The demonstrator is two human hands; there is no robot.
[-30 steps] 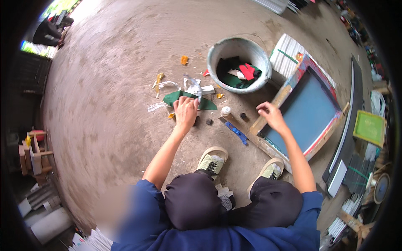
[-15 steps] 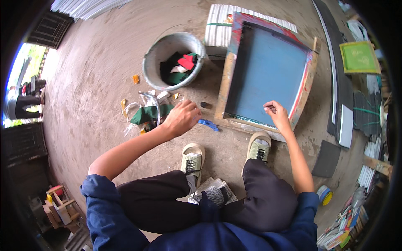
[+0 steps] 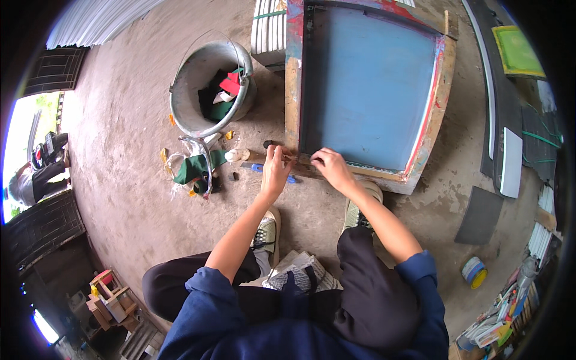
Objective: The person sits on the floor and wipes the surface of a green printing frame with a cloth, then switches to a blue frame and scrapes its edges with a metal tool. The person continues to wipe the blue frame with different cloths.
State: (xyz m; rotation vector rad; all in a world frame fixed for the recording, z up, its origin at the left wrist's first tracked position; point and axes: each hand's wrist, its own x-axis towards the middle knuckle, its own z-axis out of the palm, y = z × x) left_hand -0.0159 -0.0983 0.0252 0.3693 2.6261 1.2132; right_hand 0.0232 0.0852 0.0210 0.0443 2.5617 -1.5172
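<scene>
1. Through the head view I see my left hand point(image 3: 276, 171) at the near left corner of the wooden screen-printing frame point(image 3: 369, 90). Its fingers are bent and drawn in narrow; I cannot tell whether they hold anything or touch the wood.
2. My right hand point(image 3: 333, 170) is just beside it, over the frame's near edge, thumb and fingers bunched close. I cannot tell if something is pinched there.
3. The frame, with its blue mesh, lies ahead of my feet, slightly right of centre; its left rail is paint-stained.
4. Partly behind my left hand, a blue hand tool point(image 3: 257, 167) lies on the concrete floor point(image 3: 135, 198). Left of that hand are a small white-capped bottle point(image 3: 239, 155) and a small dark block point(image 3: 234, 176); a short black cylinder point(image 3: 269, 144) sits just beyond it.
5. Further left, green cloth point(image 3: 191, 169) lies among clear plastic scraps.
6. Beyond the cloth, a grey bucket point(image 3: 195, 78) with a wire handle holds red, white, green and black pieces.
</scene>
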